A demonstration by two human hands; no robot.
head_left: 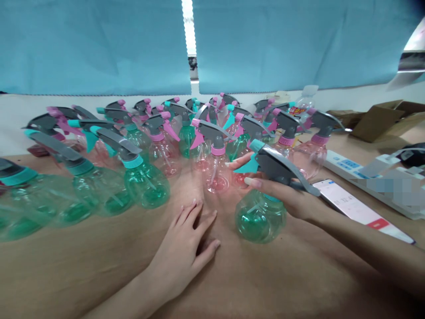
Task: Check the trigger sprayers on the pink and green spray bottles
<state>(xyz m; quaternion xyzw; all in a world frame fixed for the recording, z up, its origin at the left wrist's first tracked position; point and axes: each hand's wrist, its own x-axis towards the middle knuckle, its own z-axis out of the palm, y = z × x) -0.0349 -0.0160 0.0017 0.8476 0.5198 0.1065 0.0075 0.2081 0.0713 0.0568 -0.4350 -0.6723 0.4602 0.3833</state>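
My left hand (187, 239) lies palm down on the wooden table, fingers spread, holding nothing. To its right, my right hand (287, 192) is round the neck of a green spray bottle (260, 217) with a grey head and a turquoise nozzle and trigger. Two of its fingers stretch out past the trigger. The bottle is upright or slightly tilted, its base at the table. Just beyond my hands is a pink spray bottle (217, 173) with a pink collar. Another green spray bottle (146, 186) stands to the left of them.
Several more green and pink spray bottles crowd the back and left of the table. At the right are a phone (358, 208) showing a timer, a white power strip (375, 179) with plugs and an open cardboard box (381, 117). A blue curtain (99, 44) hangs behind.
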